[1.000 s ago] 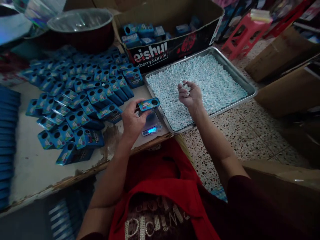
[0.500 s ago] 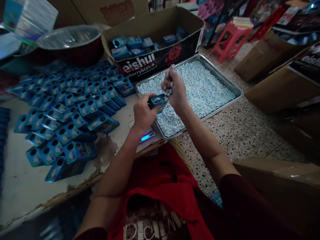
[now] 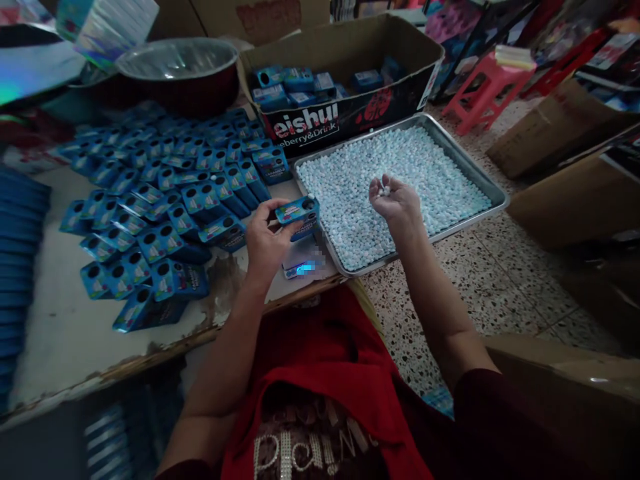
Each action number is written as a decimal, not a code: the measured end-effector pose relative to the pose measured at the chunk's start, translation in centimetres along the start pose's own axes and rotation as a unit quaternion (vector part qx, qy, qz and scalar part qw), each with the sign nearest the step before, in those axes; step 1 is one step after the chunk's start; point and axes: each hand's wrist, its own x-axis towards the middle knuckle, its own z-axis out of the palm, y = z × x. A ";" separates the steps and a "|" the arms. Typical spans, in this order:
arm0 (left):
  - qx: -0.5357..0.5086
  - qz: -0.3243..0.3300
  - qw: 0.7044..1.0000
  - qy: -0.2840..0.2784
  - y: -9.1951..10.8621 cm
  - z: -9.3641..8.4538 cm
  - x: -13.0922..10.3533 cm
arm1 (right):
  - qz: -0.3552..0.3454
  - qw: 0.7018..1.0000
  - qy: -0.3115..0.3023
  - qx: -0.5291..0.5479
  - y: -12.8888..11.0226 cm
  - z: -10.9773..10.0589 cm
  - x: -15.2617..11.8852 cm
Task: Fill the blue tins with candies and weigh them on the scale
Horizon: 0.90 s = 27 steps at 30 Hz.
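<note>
1. The small box is in the left hand, just above the scale and near the tray's left edge; a dark round hole shows at the right end of its top.
2. The left hand is closed round it, thumb and fingers gripping its left end.
3. The right hand is palm up over the tray, loosely curled round a few white sweets, well apart from the box.
4. The step in hand looks like filling the box by the handful. If more are needed, the next move calls for bringing the curled fingers to the hole and letting sweets go a few at a time, with the box held steady; if not, for lowering it to the scale.
5. Pale sweets cover most of the tray.
6. Many blue boxes crowd the surface to the left.
7. Behind the tray, a carton holds more boxes.
</note>
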 end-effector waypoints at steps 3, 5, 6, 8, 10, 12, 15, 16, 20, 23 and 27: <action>-0.012 -0.035 0.999 0.012 -1.4 -2.5 -2.3 | 0.110 0.991 0.035 0.074 1.0 1.5 -3.0; 0.003 -0.059 0.998 0.005 -2.3 -3.0 -3.5 | 0.160 0.985 -0.008 0.055 1.3 2.9 -4.8; 0.011 -0.065 0.998 0.001 -2.6 -3.0 -3.8 | 0.174 0.984 -0.029 0.034 1.4 3.5 -5.4; 0.023 -0.061 0.998 0.000 -3.2 -2.9 -4.3 | 0.184 0.981 -0.054 -0.012 1.3 4.8 -6.4; 0.035 -0.044 0.998 0.002 -3.6 -3.1 -4.4 | 0.177 0.982 -0.055 -0.044 1.1 5.8 -7.0; 0.047 -0.028 0.999 0.002 -3.8 -4.0 -4.7 | 0.168 0.983 -0.040 -0.060 0.9 6.4 -7.2; 0.045 -0.024 0.999 0.008 -3.6 -6.5 -5.6 | 0.181 0.980 -0.016 -0.081 0.7 6.2 -6.9; 0.044 -0.030 0.998 0.014 -3.4 -7.4 -6.1 | 0.183 0.979 -0.017 -0.088 0.7 5.8 -6.7; 0.060 -0.055 0.996 0.027 -2.4 -9.9 -8.1 | 0.163 0.977 -0.051 -0.132 0.9 3.9 -6.1; 0.064 -0.048 0.996 0.031 -1.7 -10.3 -8.9 | 0.156 0.971 -0.054 -0.172 1.0 3.8 -6.5; 0.070 -0.017 0.995 0.070 -1.1 -10.3 -8.7 | 0.128 0.972 -0.082 -0.179 0.8 5.6 -7.7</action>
